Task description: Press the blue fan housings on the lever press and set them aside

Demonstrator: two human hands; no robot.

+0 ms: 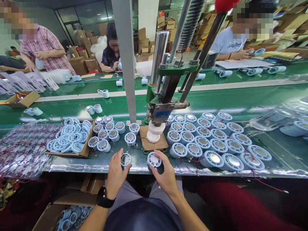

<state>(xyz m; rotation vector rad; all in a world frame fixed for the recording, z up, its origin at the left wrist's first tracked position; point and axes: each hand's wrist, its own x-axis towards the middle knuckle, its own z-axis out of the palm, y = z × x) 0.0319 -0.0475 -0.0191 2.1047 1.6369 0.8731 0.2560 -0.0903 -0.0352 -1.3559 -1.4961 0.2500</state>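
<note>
My left hand (117,170), wearing a black wristband, holds a light blue ring-shaped part (126,159) between thumb and fingers at the bench's front edge. Its centre looks dark, and I cannot tell whether anything sits under it. In my right hand (165,173) is a round light blue housing (154,159) with a silvery disc in its top. Between and beyond the hands stands a green hand press (166,93). Its white round pressing head (154,131) is low over a brown base plate (144,141).
Many similar housings (202,141) with thin wires crowd the right side, and several more (103,134) stand left. A cardboard box (90,141) holds loose light blue rings. A grey post (124,57) rises before the green conveyor (101,106). People work across it.
</note>
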